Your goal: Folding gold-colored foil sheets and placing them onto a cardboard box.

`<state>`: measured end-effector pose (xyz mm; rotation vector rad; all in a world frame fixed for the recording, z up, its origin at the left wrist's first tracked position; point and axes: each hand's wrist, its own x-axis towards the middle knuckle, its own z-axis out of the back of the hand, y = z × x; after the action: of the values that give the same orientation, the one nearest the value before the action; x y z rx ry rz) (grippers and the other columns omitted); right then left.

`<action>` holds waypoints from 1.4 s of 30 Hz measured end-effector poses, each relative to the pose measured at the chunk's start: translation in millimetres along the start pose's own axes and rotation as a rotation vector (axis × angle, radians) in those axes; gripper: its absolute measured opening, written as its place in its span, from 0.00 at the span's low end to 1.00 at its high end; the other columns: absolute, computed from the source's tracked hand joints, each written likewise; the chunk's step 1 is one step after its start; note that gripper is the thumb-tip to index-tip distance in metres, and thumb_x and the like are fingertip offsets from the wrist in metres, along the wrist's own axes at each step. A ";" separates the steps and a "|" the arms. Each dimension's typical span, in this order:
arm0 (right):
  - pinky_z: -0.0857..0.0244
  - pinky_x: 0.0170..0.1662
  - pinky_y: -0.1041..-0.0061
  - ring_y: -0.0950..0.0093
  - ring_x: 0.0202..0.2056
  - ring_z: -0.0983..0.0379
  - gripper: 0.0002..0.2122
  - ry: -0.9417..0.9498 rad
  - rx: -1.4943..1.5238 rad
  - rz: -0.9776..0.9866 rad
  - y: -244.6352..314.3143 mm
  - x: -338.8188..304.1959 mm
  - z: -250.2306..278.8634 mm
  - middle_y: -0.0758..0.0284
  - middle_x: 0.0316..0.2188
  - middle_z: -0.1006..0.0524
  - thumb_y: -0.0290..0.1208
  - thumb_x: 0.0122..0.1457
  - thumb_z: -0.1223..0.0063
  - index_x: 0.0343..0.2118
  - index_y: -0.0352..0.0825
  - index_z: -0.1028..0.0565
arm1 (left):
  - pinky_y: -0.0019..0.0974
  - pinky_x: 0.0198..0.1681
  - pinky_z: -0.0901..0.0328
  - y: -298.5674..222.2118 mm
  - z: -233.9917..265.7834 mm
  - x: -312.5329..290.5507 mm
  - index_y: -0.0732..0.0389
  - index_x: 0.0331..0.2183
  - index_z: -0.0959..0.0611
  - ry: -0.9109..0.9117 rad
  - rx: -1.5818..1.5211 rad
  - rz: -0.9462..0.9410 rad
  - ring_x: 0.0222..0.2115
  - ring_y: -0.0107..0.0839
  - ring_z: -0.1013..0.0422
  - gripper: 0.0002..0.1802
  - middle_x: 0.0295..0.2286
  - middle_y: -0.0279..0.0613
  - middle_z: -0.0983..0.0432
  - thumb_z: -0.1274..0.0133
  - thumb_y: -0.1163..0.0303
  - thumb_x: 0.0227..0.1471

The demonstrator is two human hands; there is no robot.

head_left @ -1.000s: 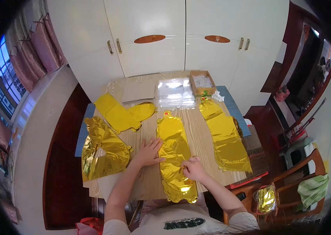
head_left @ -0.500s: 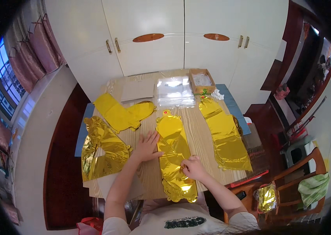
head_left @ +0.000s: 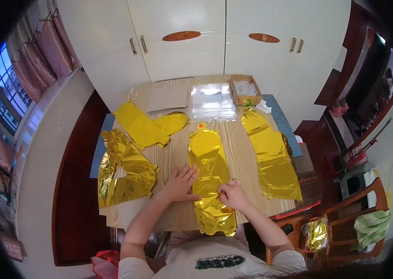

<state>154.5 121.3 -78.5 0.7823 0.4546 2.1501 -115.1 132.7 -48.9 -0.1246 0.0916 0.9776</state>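
A long flat gold foil balloon [head_left: 208, 162], deflated, lies lengthwise on the table before me, its scalloped lower end at the near edge. My left hand [head_left: 181, 185] rests flat beside its left edge, fingers spread, thumb touching the foil. On the right side of the same balloon, my right hand [head_left: 233, 194] is closed, its curled fingers gripping or pressing the wrinkled foil; the fingertips are partly hidden. To the left lie a crinkled gold foil balloon [head_left: 134, 174] and, farther back, a smoother one [head_left: 143, 128]. Another gold foil balloon [head_left: 273, 162] stretches along the right.
Clear plastic sleeves [head_left: 213, 102], a grey-brown card sheet [head_left: 167, 101] and a cardboard box [head_left: 246, 89] with white contents sit along the far side of the table. White cabinets [head_left: 182, 56] rise behind. A wooden chair [head_left: 378, 195] with a green cloth stands at the right.
My left hand has slid nearer to me along the balloon's left edge. My right hand stays closed at the foil's right side, shifted slightly. The view has tilted a little.
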 end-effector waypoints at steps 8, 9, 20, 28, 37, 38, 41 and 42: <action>0.42 0.45 0.67 0.69 0.28 0.31 0.06 -0.001 -0.025 0.006 -2.4 -1.4 -2.7 0.72 0.16 0.29 0.26 0.44 0.47 0.27 0.40 0.25 | 0.62 0.65 0.70 0.2 -2.1 -3.4 0.59 0.65 0.50 0.051 0.028 0.014 0.66 0.50 0.66 0.63 0.65 0.51 0.59 0.53 0.25 0.41; 0.42 0.45 0.67 0.70 0.28 0.31 0.06 0.001 -0.025 0.008 -2.4 -1.3 -2.5 0.72 0.17 0.29 0.26 0.44 0.47 0.27 0.40 0.25 | 0.62 0.65 0.70 0.2 -1.3 -3.6 0.59 0.65 0.51 0.060 0.025 0.015 0.66 0.50 0.67 0.65 0.65 0.51 0.60 0.52 0.24 0.39; 0.42 0.44 0.68 0.69 0.27 0.31 0.06 0.012 -0.047 0.018 -0.8 -0.5 -0.8 0.72 0.16 0.29 0.27 0.43 0.47 0.27 0.40 0.25 | 0.64 0.64 0.69 -2.4 12.4 -2.3 0.59 0.65 0.53 0.155 0.040 0.010 0.66 0.54 0.69 0.74 0.65 0.54 0.63 0.44 0.23 0.28; 0.42 0.44 0.68 0.69 0.26 0.32 0.06 0.007 -0.049 0.038 -1.6 -0.7 -1.0 0.72 0.15 0.31 0.26 0.42 0.47 0.26 0.41 0.24 | 0.66 0.63 0.67 12.4 -7.9 3.8 0.59 0.65 0.52 0.035 -0.080 0.059 0.66 0.51 0.65 0.63 0.66 0.50 0.62 0.52 0.26 0.41; 0.43 0.46 0.67 0.69 0.28 0.31 0.04 0.012 -0.086 0.084 4.8 -1.1 4.5 0.67 0.18 0.30 0.29 0.42 0.45 0.24 0.43 0.23 | 0.67 0.63 0.67 13.1 -6.9 2.3 0.57 0.65 0.51 -0.003 -0.039 0.065 0.66 0.51 0.65 0.62 0.65 0.50 0.60 0.50 0.27 0.41; 0.43 0.46 0.67 0.70 0.28 0.31 0.04 0.006 -0.089 0.092 5.4 -1.2 4.8 0.67 0.18 0.30 0.29 0.42 0.45 0.24 0.43 0.23 | 0.67 0.63 0.68 13.2 -7.4 1.8 0.57 0.65 0.51 -0.005 -0.033 0.065 0.66 0.51 0.65 0.62 0.65 0.50 0.60 0.50 0.27 0.40; 0.43 0.45 0.68 0.71 0.27 0.32 0.05 -0.015 -0.104 0.130 6.2 -1.1 5.5 0.69 0.17 0.30 0.28 0.41 0.45 0.24 0.43 0.23 | 0.66 0.63 0.68 10.6 -2.7 2.5 0.57 0.65 0.51 0.017 -0.011 0.065 0.66 0.52 0.66 0.65 0.65 0.51 0.60 0.49 0.25 0.37; 0.42 0.44 0.68 0.71 0.27 0.32 0.05 -0.022 -0.108 0.151 6.4 -1.1 5.6 0.70 0.16 0.31 0.27 0.40 0.46 0.24 0.42 0.23 | 0.66 0.63 0.68 10.6 -2.0 2.3 0.57 0.65 0.51 0.021 -0.015 0.064 0.66 0.52 0.66 0.66 0.65 0.51 0.60 0.48 0.25 0.37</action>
<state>155.2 116.8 -71.3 0.8009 0.2728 2.2826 -122.6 140.1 -51.9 -0.1465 0.1080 1.0411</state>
